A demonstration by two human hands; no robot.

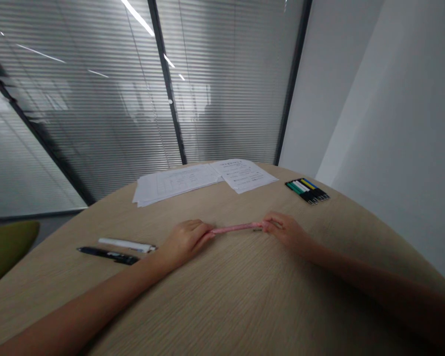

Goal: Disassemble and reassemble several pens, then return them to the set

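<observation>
Low over the wooden table [222, 296], a slim pink pen [237, 228] stretches nearly level between my two hands. My left hand [191, 237] has its fingers closed round the left end. At the other end, my right hand [285, 231] pinches the pen between thumb and fingers. A small dark piece [257, 229] shows just beside the right fingertips; I cannot make out whether it belongs to the pen. Both ends of the pen are hidden in my fingers.
Left of my left forearm lie a white pen [124, 244] and a black pen [107, 254]. Printed papers [181, 183] are spread at the far edge. Several coloured pens with black ends [307, 191] lie side by side at the back right. A green chair [11, 242] stands at left.
</observation>
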